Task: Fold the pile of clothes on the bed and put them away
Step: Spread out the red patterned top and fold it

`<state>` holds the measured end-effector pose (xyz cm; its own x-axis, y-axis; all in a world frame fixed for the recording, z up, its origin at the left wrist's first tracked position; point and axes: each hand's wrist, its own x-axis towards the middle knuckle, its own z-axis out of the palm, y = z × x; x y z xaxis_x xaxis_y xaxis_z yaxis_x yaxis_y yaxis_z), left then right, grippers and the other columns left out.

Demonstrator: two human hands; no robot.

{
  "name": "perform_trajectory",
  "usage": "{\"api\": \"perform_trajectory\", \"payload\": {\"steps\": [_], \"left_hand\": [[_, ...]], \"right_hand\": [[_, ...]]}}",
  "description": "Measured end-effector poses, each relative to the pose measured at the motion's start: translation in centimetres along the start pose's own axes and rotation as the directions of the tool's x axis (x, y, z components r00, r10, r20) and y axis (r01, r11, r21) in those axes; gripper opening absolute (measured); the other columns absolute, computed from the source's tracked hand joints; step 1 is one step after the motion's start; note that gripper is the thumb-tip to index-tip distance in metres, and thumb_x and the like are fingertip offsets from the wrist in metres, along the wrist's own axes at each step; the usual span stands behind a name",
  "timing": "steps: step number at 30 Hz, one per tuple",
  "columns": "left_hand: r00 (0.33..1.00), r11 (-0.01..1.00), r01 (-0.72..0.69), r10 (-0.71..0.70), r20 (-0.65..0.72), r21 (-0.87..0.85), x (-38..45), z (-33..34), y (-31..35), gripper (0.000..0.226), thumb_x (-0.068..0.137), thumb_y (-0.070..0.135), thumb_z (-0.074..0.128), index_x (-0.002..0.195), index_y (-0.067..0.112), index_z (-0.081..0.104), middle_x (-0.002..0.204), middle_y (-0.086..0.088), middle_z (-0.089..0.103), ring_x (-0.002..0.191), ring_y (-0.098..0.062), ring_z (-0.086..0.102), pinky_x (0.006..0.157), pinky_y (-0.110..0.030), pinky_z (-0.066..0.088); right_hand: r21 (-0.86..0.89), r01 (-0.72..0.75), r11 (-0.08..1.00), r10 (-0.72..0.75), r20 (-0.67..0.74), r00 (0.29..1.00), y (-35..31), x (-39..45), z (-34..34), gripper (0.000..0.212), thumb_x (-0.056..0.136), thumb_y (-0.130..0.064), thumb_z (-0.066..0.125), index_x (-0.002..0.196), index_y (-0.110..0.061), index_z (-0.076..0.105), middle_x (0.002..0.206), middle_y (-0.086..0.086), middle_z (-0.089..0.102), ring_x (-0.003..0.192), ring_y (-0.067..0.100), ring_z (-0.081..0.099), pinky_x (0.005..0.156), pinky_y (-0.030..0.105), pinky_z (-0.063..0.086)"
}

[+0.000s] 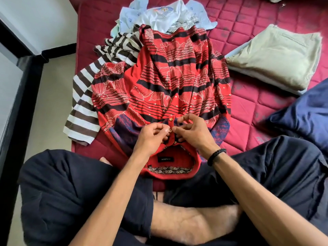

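Note:
A red polo shirt (170, 77) with black stripes and white line flowers lies spread face up on the maroon quilted bed (252, 20), collar toward me. My left hand (152, 134) pinches the left edge of its button placket just below the collar. My right hand (190, 129) pinches the right edge, fingers curled at a small gold button. Under the shirt lies a brown-and-white striped shirt (83, 110), and behind it a heap of white and light blue clothes (159, 15).
A folded beige garment (278, 55) lies at the right on the bed. A dark blue cloth (305, 110) is bunched at the right edge. My crossed legs in dark shorts fill the foreground. The bed's left edge drops to a pale floor (51, 96).

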<state>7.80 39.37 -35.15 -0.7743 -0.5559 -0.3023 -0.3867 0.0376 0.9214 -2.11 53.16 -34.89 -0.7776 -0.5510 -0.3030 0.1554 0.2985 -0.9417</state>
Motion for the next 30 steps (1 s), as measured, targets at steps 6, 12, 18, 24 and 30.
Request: {"api": "perform_trajectory", "payload": {"steps": [6,12,18,24,30], "left_hand": [[0.915,0.642,-0.399,0.321,0.243,0.655,-4.5,-1.9,-2.6,0.037,0.078,0.039,0.083,0.111,0.034,0.066,0.103,0.014,0.067,0.099,-0.011,0.059,0.092,-0.029,0.047],[0.958,0.882,-0.271,0.287,0.016,0.386,-3.7,-1.9,-2.6,0.007,0.09,0.031,0.077,0.09,0.024,0.076,0.083,0.012,0.076,0.079,-0.004,0.07,0.078,-0.024,0.054],[0.992,0.964,-0.124,0.117,0.045,0.236,-3.6,-2.1,-3.0,0.01,0.097,0.025,0.07,0.089,0.021,0.075,0.084,0.006,0.076,0.077,-0.001,0.066,0.077,-0.023,0.052],[0.988,0.958,-0.116,0.084,0.129,0.262,-3.3,-1.9,-3.3,0.01,0.098,0.025,0.068,0.092,0.029,0.075,0.091,0.018,0.076,0.087,0.008,0.065,0.083,-0.012,0.048],[0.981,0.979,-0.138,0.114,0.157,0.152,-3.0,-2.3,-3.4,0.008,0.097,0.024,0.071,0.095,0.023,0.079,0.096,0.012,0.079,0.094,0.001,0.07,0.088,-0.015,0.051]], "right_hand": [[-0.561,0.15,0.814,-0.062,0.173,0.983,1.6,-3.2,-1.5,0.038,0.067,-0.041,0.09,0.096,-0.029,0.07,0.087,-0.008,0.074,0.082,0.007,0.069,0.078,0.029,0.057],[-0.685,0.429,0.589,-0.349,0.263,0.9,2.6,-4.4,-0.6,0.017,0.087,-0.031,0.067,0.103,-0.029,0.07,0.098,-0.007,0.068,0.096,0.023,0.067,0.08,0.045,0.057],[-0.726,0.574,0.378,-0.425,0.415,0.805,2.9,-5.0,0.2,0.019,0.098,-0.033,0.051,0.109,-0.03,0.067,0.101,-0.006,0.057,0.098,0.021,0.057,0.068,0.044,0.056],[-0.698,0.665,0.265,-0.585,0.432,0.686,2.6,-5.5,1.1,0.014,0.1,-0.022,0.061,0.113,-0.019,0.063,0.101,-0.001,0.056,0.093,0.023,0.054,0.064,0.035,0.048],[-0.672,0.704,0.23,-0.649,0.433,0.626,2.4,-5.8,1.0,0.024,0.105,-0.023,0.049,0.118,-0.011,0.066,0.103,0.004,0.059,0.09,0.026,0.054,0.073,0.039,0.05]]}}
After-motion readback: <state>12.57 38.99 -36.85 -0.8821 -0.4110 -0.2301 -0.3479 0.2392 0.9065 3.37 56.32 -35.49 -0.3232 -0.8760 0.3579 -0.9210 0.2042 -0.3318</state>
